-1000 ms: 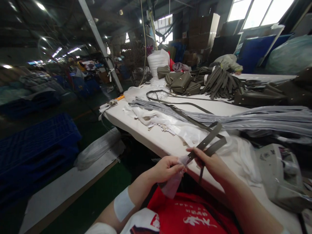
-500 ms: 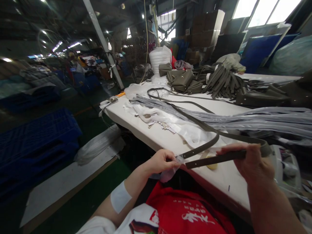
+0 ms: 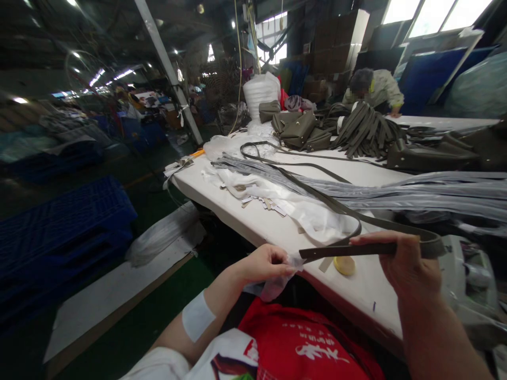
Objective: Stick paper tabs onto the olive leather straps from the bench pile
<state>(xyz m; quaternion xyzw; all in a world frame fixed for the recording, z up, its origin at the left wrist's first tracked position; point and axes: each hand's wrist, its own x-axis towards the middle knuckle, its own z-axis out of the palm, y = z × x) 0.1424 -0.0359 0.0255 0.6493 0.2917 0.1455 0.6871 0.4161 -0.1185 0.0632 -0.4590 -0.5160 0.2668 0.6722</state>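
My left hand (image 3: pixel 271 263), thumb and fingers pinched together, holds a thin clear plastic sleeve (image 3: pixel 273 287) at the table's front edge. A long dark olive strap (image 3: pixel 348 250) is gripped by my right hand (image 3: pixel 414 266), its fingers closed around it. One strap end, with a small hole, points left just beside the sleeve. Behind it, the other stretch of strap runs toward my left hand, and its tip is hidden there. The rest of the strap loops back across the white table (image 3: pixel 225 203).
Plastic-covered straps (image 3: pixel 435 191) lie across the table, with olive bags (image 3: pixel 297 129) and a heap of strips (image 3: pixel 364 129) behind. A yellow tape roll (image 3: pixel 344 265) sits near the front edge. Across the table, a person (image 3: pixel 382 89) leans over. Blue pallets (image 3: pixel 67 227) stand left.
The strap end in my right hand has risen and now crosses in front of the other end. My left hand stays nearly in place. The person across the table has lifted their head into view.
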